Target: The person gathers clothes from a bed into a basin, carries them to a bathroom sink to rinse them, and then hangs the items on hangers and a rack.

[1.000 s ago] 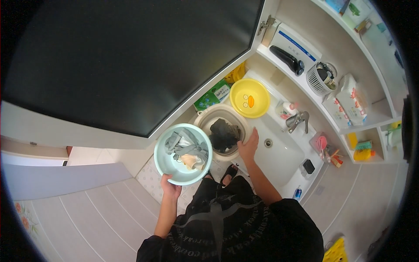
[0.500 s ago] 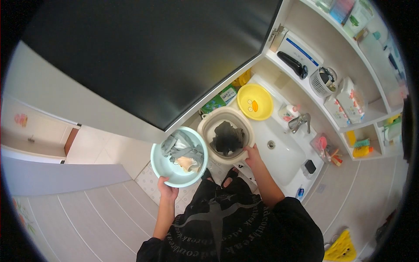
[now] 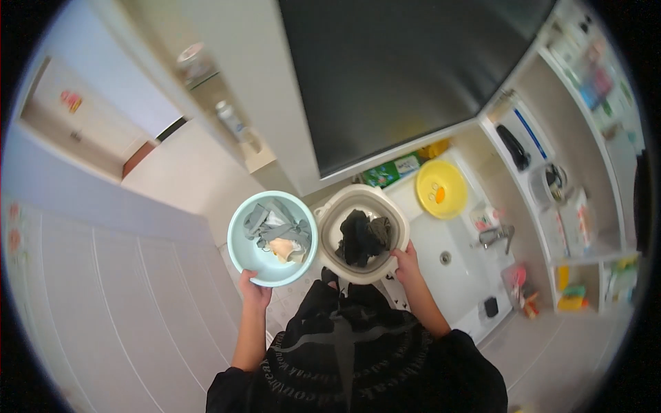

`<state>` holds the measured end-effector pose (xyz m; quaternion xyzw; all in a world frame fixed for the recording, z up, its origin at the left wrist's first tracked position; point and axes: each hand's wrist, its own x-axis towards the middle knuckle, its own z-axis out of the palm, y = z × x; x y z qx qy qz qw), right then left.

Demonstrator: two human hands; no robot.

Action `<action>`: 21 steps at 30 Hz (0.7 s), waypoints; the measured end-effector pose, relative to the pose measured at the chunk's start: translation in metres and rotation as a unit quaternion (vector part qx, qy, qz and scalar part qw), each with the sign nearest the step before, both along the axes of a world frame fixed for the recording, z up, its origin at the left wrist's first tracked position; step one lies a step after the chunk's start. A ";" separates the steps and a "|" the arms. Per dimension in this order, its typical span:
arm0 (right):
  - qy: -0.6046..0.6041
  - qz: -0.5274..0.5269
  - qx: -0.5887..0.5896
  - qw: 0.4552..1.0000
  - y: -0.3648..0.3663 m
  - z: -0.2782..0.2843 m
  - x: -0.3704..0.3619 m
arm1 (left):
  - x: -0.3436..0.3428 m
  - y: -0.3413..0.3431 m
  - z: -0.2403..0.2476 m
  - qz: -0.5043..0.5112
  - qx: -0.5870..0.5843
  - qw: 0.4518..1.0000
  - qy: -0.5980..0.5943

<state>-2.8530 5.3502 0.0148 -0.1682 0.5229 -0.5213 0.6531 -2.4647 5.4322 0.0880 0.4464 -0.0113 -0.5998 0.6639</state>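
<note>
My left hand [image 3: 255, 290] grips the near rim of a light blue basin [image 3: 252, 261], its thumb over the edge. Grey and cream clothes [image 3: 281, 232] lie heaped inside that basin. On the right, a beige and grey basin [image 3: 330, 234] hangs from my right hand [image 3: 407, 264], which is closed on its right rim. Dark garments [image 3: 361, 237], black and brownish grey, are bunched in it. Both basins are held side by side in front of me, their rims close together; I cannot tell whether they touch.
To the right is a white sink [image 3: 460, 282] with a metal tap [image 3: 497, 236] and a yellow duck-face basin [image 3: 442, 190] at its far end. An open dark-faced cabinet door [image 3: 413, 82] juts out ahead. Doorway floor [image 3: 186, 179] shows at the far left.
My view has turned leftward, so the sink, shelves and cabinet door sit farther right and more doorway shows. Both basins stay in my hands, still side by side.
</note>
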 end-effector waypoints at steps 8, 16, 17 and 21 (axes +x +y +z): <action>0.002 0.134 0.030 0.991 -0.020 -0.015 0.088 | 0.035 0.058 -0.013 0.184 -0.029 0.982 -0.015; 0.026 0.196 0.037 0.980 -0.091 -0.066 0.222 | 0.134 0.035 -0.100 0.270 -0.084 0.959 0.032; 0.032 0.200 0.045 0.978 -0.099 -0.062 0.242 | 0.148 0.031 -0.107 0.273 -0.094 0.957 0.034; 0.064 0.225 0.046 0.971 -0.144 -0.071 0.328 | 0.215 0.010 -0.113 0.289 -0.074 0.954 0.036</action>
